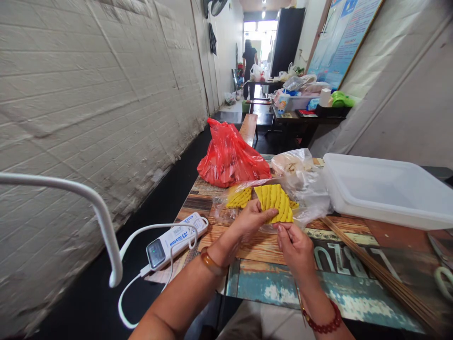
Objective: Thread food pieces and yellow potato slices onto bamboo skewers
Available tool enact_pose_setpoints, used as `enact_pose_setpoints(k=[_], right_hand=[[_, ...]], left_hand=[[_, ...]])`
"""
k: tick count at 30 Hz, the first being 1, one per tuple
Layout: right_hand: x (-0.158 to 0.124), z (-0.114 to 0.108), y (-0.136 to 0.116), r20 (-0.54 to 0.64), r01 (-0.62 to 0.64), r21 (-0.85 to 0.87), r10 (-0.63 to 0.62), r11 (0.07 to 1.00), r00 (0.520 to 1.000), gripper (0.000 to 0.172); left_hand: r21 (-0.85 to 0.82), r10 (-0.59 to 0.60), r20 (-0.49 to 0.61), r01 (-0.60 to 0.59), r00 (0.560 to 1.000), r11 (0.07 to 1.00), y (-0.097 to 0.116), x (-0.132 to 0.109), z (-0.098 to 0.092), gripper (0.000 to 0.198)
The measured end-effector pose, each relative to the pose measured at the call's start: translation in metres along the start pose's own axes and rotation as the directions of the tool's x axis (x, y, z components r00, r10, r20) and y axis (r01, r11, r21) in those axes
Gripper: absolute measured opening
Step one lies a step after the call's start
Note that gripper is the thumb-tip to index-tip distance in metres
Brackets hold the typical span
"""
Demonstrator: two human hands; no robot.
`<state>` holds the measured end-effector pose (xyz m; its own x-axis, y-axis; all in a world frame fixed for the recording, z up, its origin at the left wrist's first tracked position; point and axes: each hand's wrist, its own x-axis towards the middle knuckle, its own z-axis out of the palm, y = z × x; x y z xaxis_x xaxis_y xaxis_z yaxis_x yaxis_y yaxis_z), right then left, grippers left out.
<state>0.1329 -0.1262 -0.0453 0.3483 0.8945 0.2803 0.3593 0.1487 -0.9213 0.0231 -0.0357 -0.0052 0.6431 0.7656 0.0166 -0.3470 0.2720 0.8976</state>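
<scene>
My left hand [254,218] is closed on a yellow, diagonally scored slab of food [274,200], thumb across its front. Just below the slab's lower edge, my right hand [296,244] pinches a thin skewer [300,298], whose lower length shows under the palm beside the wrist. Whether the skewer's tip has entered the slab is hidden by the fingers. Behind the hands, more yellow scored slabs [239,197] lie on an opened clear plastic bag [311,193]. A bundle of bamboo skewers [375,264] rests slantwise on the table at the right.
A red plastic bag [231,158] and a clear bag of pale pieces [292,162] stand at the back of the wooden table [262,283]. A white tub [385,210] and scissors [442,278] are at right. At left is a power bank [177,241] with cables. A person [249,59] stands far off.
</scene>
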Motion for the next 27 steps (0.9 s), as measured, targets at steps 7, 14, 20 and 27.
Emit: enact_pose_setpoints(k=[7, 14, 20, 27], right_hand=[[0.0003, 0.0, 0.0036, 0.02, -0.028, 0.035, 0.027, 0.999, 0.999, 0.032], [-0.0009, 0.0, -0.0004, 0.014, 0.003, 0.001, -0.003, 1.0, 1.0, 0.029], [-0.0021, 0.0007, 0.0029, -0.008, 0.006, -0.005, -0.006, 1.0, 1.0, 0.03], [-0.0036, 0.0008, 0.0023, -0.005, -0.009, 0.037, 0.009, 0.999, 1.0, 0.032]], left_hand=[[-0.054, -0.009, -0.041, 0.007, 0.999, 0.999, 0.001, 0.0012, 0.0023, 0.039], [-0.126, 0.002, -0.15, -0.021, 0.989, 0.992, 0.0069, 0.0036, 0.0038, 0.037], [-0.162, 0.0, -0.154, -0.025, 0.988, 0.986, 0.0057, 0.0047, 0.0001, 0.034], [-0.193, 0.008, -0.156, -0.038, 0.988, 0.98, 0.0067, 0.0053, -0.002, 0.033]])
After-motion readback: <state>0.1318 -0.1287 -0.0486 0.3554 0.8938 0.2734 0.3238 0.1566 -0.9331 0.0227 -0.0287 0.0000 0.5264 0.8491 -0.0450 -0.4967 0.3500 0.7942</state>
